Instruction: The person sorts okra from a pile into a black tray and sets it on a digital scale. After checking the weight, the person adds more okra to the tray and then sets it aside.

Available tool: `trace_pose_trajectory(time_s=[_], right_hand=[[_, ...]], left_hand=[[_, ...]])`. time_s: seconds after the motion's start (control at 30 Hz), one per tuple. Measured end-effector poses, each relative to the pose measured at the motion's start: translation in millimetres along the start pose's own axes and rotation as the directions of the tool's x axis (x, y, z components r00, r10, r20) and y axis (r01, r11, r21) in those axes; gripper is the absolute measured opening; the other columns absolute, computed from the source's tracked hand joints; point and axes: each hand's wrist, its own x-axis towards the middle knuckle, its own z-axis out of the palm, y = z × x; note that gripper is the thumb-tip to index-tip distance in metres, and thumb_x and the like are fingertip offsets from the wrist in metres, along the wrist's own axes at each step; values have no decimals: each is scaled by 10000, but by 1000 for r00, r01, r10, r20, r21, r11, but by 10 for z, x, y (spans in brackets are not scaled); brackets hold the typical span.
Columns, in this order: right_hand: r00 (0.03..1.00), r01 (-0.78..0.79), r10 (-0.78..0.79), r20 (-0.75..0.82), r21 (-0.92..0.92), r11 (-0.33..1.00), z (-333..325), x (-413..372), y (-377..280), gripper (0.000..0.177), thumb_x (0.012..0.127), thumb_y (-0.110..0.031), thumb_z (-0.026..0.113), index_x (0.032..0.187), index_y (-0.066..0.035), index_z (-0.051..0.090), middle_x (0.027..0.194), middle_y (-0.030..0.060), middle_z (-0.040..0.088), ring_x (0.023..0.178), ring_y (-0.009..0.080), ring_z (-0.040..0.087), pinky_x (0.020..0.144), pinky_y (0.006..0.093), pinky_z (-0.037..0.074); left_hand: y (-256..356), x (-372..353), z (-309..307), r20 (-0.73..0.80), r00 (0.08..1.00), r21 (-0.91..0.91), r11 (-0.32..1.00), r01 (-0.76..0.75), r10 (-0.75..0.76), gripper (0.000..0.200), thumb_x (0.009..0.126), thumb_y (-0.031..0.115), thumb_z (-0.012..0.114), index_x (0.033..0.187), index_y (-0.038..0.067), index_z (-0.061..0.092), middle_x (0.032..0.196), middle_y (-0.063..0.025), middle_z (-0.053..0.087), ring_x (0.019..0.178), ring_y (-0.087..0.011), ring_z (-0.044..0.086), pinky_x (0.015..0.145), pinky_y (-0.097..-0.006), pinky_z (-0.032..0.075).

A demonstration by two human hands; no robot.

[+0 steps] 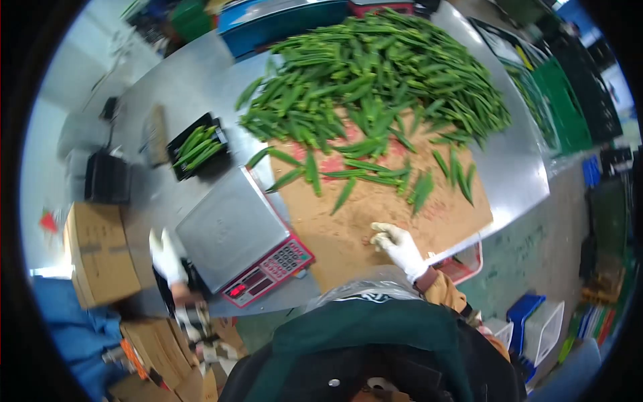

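My left hand (167, 258), in a white glove, is left of the scale with its fingers stretched out. It lies against black trays (194, 278) at the table's near edge, which it partly hides. My right hand (400, 249), also gloved in white, hovers low over a brown cardboard sheet (335, 251), fingers loosely bent and apart with nothing between them. Beyond it a large heap of green okra (395, 74) covers the far part of the sheet, and several loose pods (422, 191) lie nearer. The scale (231, 224) has a bare metal plate and a lit red display.
Behind the scale stands a black tray (199, 147) with okra in it. A blue box (281, 27) borders the heap at the back. Cardboard boxes (100, 254) are at the left, a green crate (559, 107) at the right. Below the table's right edge sits a red-and-white basket (465, 261).
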Motion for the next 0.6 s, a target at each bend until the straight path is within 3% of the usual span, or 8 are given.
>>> trace_pose_trajectory(time_s=[0.07, 0.13, 0.2, 0.3, 0.4, 0.53, 0.57, 0.6], right_hand=[[999, -39, 39, -1, -47, 998, -13, -13, 23, 398, 973, -53, 556, 1364, 18, 567, 967, 54, 704, 789, 88, 611, 769, 235, 514], [996, -84, 84, 10, -33, 996, 2, -20, 15, 396, 969, -61, 562, 1360, 4, 576, 964, 50, 708, 777, 83, 606, 760, 233, 512], [995, -86, 90, 40, -74, 993, -6, 21, 114, 376, 995, -60, 560, 1360, 27, 565, 1009, 39, 708, 792, 79, 606, 777, 247, 521], [995, -60, 67, 76, -93, 994, 27, 52, 151, 389, 994, -84, 583, 1372, 4, 564, 1038, 36, 722, 787, 71, 585, 769, 241, 518], [997, -24, 29, 69, -81, 996, -10, 37, 133, 386, 992, -89, 592, 1367, 2, 573, 981, 14, 702, 785, 62, 565, 761, 240, 510], [999, -30, 34, 34, -97, 995, -182, -2, 122, 385, 962, -88, 612, 1338, -4, 603, 966, 47, 702, 784, 89, 596, 754, 261, 515], [999, -24, 27, 26, -108, 994, -238, 7, 186, 382, 962, -91, 614, 1333, -6, 608, 962, 46, 703, 765, 89, 587, 738, 261, 513], [1000, -21, 23, 18, -120, 993, -273, 7, 244, 378, 961, -95, 616, 1329, -7, 613, 958, 45, 704, 747, 89, 578, 721, 262, 511]], left_hand=[[-600, -337, -231, -34, 987, 485, 866, -123, 160, 487, 1038, 266, 556, 1379, -81, 535, 1334, -255, 609, 1217, -354, 590, 1083, -386, 426], [-885, -829, -366, 101, 985, 461, 871, -172, 141, 447, 1049, 242, 529, 1347, -91, 564, 1285, -263, 631, 1166, -386, 600, 1044, -392, 450], [-1260, -1042, -454, 29, 968, 398, 886, -238, 247, 411, 1050, 235, 538, 1296, -86, 613, 1211, -226, 683, 1076, -334, 645, 973, -382, 484], [-1921, -931, -553, -32, 980, 161, 967, 198, -195, 342, 1028, 243, 601, 1157, -55, 708, 1033, -119, 743, 870, -139, 630, 838, -303, 514], [-1817, -776, -691, 69, 934, -44, 934, 354, -350, 337, 1025, 241, 607, 1158, -51, 708, 1068, -120, 740, 839, -123, 614, 831, -285, 513], [-1806, -625, -708, -340, 940, 299, 945, 130, -22, 311, 1023, 227, 594, 1154, -26, 718, 1091, -136, 739, 957, -189, 657, 888, -327, 516], [-1794, -585, -695, -478, 876, 88, 988, 124, -67, 300, 1016, 211, 598, 1165, -20, 716, 1117, -158, 733, 1023, -225, 661, 913, -341, 512], [-1584, -583, -677, -490, 872, 94, 994, 48, 4, 300, 1012, 216, 608, 1149, -28, 717, 1109, -156, 733, 1013, -226, 659, 910, -344, 511]])
